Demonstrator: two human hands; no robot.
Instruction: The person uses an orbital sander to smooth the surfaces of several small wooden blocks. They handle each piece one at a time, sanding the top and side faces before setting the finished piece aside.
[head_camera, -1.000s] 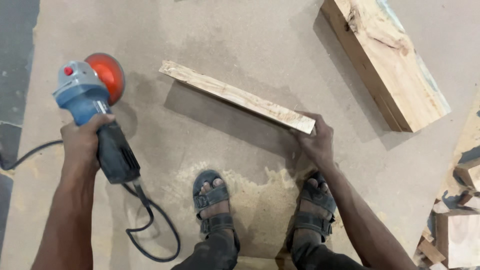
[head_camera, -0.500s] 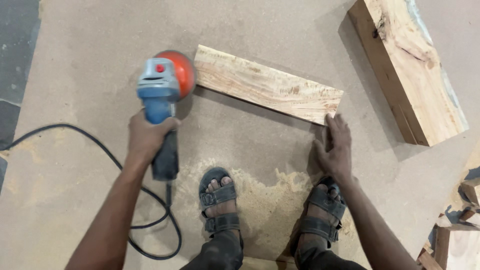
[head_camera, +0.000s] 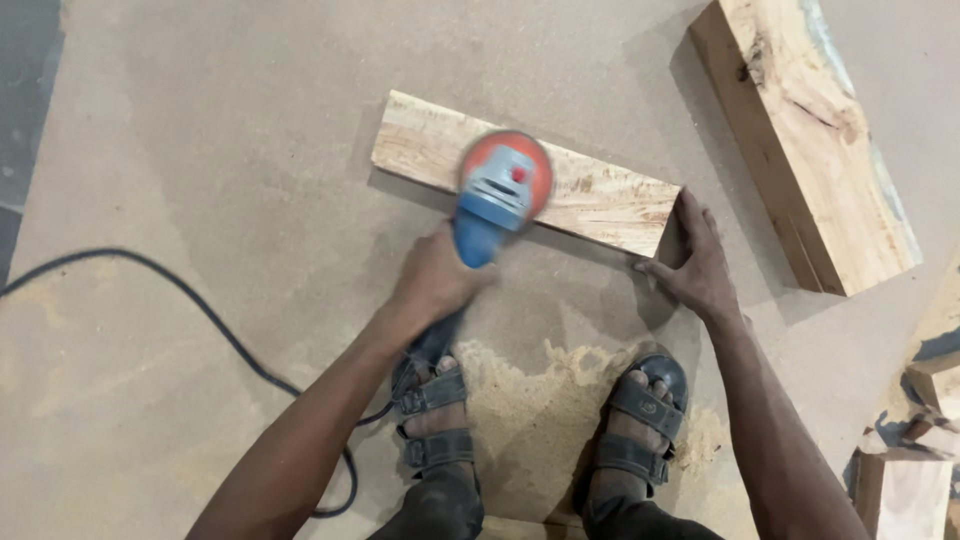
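Dusty floor: pale, grainy plank lying flat.

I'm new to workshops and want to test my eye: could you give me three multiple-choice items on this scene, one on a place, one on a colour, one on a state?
1. Where is the sander's disc?
A. over the plank
B. on the thick beam
C. on the sawdust

2. What colour is the disc?
A. green
B. orange-red
C. white

3. How does the plank lie?
A. standing on edge
B. lifted in the air
C. flat on the floor

Answers:
1 A: the left hand holds the sander with its disc over the plank.
2 B: the disc shows orange-red around the blue head.
3 C: the plank's broad face is up, with the right hand at its end.
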